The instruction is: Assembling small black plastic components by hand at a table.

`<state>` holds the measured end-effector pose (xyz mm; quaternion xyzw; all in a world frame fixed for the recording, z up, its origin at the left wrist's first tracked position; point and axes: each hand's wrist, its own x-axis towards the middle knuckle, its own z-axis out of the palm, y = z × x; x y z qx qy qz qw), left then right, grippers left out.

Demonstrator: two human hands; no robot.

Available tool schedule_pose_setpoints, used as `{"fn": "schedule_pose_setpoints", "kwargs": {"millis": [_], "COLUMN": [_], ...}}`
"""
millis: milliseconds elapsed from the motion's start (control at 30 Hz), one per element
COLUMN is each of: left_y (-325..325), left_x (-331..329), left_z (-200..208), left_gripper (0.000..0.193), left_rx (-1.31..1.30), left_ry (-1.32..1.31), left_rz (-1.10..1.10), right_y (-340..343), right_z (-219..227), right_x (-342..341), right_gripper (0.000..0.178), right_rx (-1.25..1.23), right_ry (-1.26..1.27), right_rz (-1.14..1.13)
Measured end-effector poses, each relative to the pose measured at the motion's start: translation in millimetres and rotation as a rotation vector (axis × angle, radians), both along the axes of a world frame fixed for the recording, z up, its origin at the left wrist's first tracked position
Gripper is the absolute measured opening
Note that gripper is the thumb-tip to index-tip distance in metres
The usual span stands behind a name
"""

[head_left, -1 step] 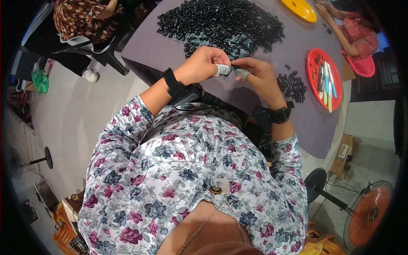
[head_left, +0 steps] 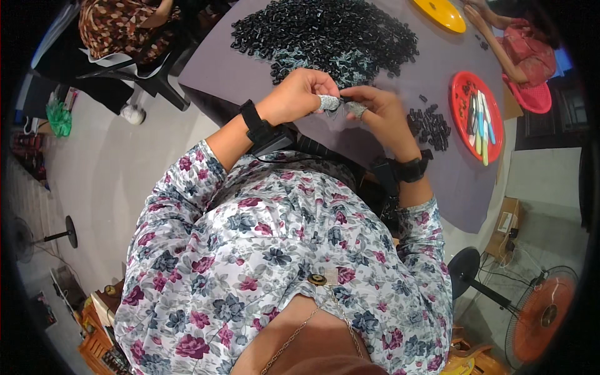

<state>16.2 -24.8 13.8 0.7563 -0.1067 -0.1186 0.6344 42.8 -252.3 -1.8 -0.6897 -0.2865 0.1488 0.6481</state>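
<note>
The left hand (head_left: 295,97) and the right hand (head_left: 382,119) are together, thumbs and fingers pinched on a small black piece (head_left: 342,99). This piece lies between the fingertips, equally near both hands; its long axis is too obscured to determine. A large heap of short, shiny black pieces (head_left: 325,31) lies beyond the hands; a smaller black heap (head_left: 429,128) lies just right of the right hand.

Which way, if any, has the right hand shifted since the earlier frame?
No, no visible shift either way: the right hand keeps its place left of the red plate.
</note>
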Motion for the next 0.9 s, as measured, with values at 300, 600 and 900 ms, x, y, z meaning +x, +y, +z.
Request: {"fn": "schedule_pose_setpoints", "kwargs": {"millis": [300, 600, 900], "left_y": [3, -1, 0], "left_x": [-1, -1, -1], "left_z": [1, 1, 4], "left_gripper": [0.010, 0.009, 0.012], "left_rx": [-0.046, -0.084, -0.006], "left_ry": [0.032, 0.037, 0.000], "left_rz": [0.052, 0.034, -0.060], "right_y": [-3, 4, 0], "right_z": [2, 5, 6], "right_x": [6, 1, -1], "right_gripper": [0.018, 0.015, 0.012], "right_rx": [0.087, 0.218, 0.163], "right_ry": [0.045, 0.218, 0.273], "right_rz": [-0.100, -0.063, 0.029]}}
